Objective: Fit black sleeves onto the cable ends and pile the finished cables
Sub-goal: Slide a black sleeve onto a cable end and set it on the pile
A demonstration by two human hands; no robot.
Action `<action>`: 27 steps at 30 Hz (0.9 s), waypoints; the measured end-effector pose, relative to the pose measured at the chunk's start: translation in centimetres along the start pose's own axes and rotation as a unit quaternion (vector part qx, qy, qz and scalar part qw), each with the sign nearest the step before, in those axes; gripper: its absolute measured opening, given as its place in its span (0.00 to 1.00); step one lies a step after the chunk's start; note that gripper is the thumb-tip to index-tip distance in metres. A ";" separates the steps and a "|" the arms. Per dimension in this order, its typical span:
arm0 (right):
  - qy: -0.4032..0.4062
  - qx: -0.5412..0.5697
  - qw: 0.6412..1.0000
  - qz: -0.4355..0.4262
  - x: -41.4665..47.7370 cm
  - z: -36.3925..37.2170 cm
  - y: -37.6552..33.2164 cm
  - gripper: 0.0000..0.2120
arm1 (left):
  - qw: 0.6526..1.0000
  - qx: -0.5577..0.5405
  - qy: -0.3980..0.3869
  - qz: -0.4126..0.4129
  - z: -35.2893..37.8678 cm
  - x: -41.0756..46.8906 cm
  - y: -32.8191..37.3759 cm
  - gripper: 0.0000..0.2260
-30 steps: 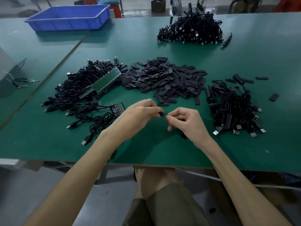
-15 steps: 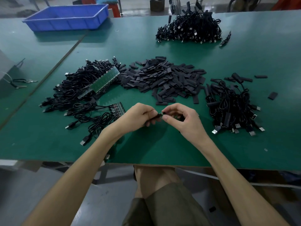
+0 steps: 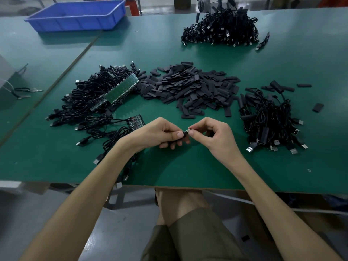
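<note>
the right hand (image 3: 216, 137) had arched higher than a second before. near the table's (image 3: 56, 162) near edge, its fingertips pinched the cable end (image 3: 186, 132), which the left hand (image 3: 158, 134) gripped too. beyond, mid-table, lay sleeves (image 3: 188, 87), with cables (image 3: 94, 98) to their left and sleeved cables (image 3: 267, 121) to their right. a far pile (image 3: 222, 31) sat by the far edge.

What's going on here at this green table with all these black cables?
A person at the green table pinches one cable end between the left hand and the right hand, just above the tabletop. Whether a sleeve is on it is too small to tell. Loose black sleeves lie heaped beyond the hands, flanked by the left cable pile and the right cable pile.
</note>
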State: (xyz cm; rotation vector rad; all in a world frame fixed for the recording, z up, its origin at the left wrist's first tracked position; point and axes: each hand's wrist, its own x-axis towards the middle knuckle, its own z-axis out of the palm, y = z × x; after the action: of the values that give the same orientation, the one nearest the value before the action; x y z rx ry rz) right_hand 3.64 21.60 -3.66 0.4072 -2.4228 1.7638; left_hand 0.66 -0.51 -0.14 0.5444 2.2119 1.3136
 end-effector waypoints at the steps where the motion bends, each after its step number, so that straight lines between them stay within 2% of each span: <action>1: 0.001 -0.001 1.000 0.001 0.0 0.0 0.0 0.03 | 1.000 -0.001 -0.002 0.001 0.0 0.0 0.0 0.11; 7: -0.004 -0.004 1.000 0.006 -0.1 0.1 0.0 0.02 | 0.998 -0.048 -0.030 0.013 0.1 -0.1 0.0 0.10; 11: -0.016 0.028 0.999 0.013 -0.1 -0.1 0.0 0.03 | 0.976 -0.169 -0.133 -0.035 -0.9 -0.2 -0.3 0.13; 13: -0.023 0.047 0.999 0.010 -0.1 -0.3 0.0 0.04 | 0.965 -0.192 -0.168 -0.057 -1.2 0.0 -0.3 0.15; 27: -0.047 0.066 0.996 0.028 0.1 -0.3 0.4 0.03 | 0.955 -0.232 -0.174 -0.069 -0.8 0.4 -1.4 0.13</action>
State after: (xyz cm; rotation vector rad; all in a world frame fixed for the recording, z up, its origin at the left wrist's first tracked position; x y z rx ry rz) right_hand 3.46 21.97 -3.91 0.4496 -2.4085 1.9796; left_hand -0.22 -1.46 -1.10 0.3948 1.5602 1.4696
